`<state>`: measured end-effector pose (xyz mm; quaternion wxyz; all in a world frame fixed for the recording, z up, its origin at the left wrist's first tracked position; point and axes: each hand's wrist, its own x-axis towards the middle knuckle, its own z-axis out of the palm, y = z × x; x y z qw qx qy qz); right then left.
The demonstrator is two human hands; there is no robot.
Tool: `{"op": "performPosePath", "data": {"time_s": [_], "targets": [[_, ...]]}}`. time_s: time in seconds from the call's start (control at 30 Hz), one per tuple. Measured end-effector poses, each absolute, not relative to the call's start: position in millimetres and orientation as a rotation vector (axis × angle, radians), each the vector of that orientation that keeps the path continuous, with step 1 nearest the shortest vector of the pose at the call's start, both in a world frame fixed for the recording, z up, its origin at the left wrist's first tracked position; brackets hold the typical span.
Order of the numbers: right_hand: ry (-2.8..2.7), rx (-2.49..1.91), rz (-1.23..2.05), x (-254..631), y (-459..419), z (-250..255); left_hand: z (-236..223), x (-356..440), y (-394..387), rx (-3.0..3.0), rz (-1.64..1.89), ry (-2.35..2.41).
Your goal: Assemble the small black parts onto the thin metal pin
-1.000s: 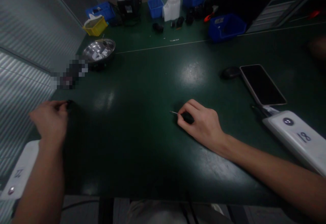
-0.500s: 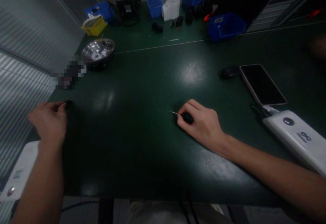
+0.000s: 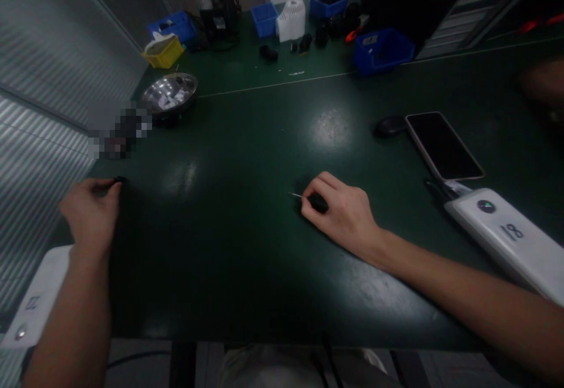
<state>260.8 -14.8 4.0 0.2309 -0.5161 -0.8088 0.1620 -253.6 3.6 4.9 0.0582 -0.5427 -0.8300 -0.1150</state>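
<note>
On the left of the dark green table [image 3: 211, 211], my left hand [image 3: 92, 211] is closed in a pinch. A small black piece [image 3: 120, 180] sticks out at its thumb and fingertips; its kind is too small to make out. My right hand [image 3: 337, 208] rests near the middle of the table, thumb and forefinger pinched together. From that pinch a thin metal rod [image 3: 295, 194] points left. The dark patch inside the curl of the fingers could be its handle or shadow; I cannot tell which.
A phone [image 3: 445, 145], black mouse [image 3: 390, 126] and white power bank [image 3: 511, 229] lie right. Another white power bank [image 3: 37, 297] is beside my left forearm. Back left stands a metal bowl [image 3: 187, 91]; blue bins [image 3: 383, 53] line the back. A blurred hand [image 3: 544, 82] shows far right.
The view has shifted slightly, so the things on the right appear a little farther left. Both hands keep their pinches and have hardly moved on the table.
</note>
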Motion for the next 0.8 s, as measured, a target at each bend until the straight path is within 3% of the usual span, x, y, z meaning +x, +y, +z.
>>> {"op": "performPosePath", "data": {"time_s": [0.17, 0.5, 0.8], "targets": [[-2.212, -1.444, 0.433, 259.6, -14.7, 4.2, 13.5, -214.3, 10.6, -1.766, -0.631, -2.281], [-2.18, -1.359, 0.543, 259.5, -16.0, 9.6, 5.5, 15.1, -2.3, -3.153, -1.004, -1.431], [-2.18, -1.372, 0.569, 258.9, -16.0, 8.7, -3.9, 18.1, -3.0, -3.144, -1.079, -1.509]]}}
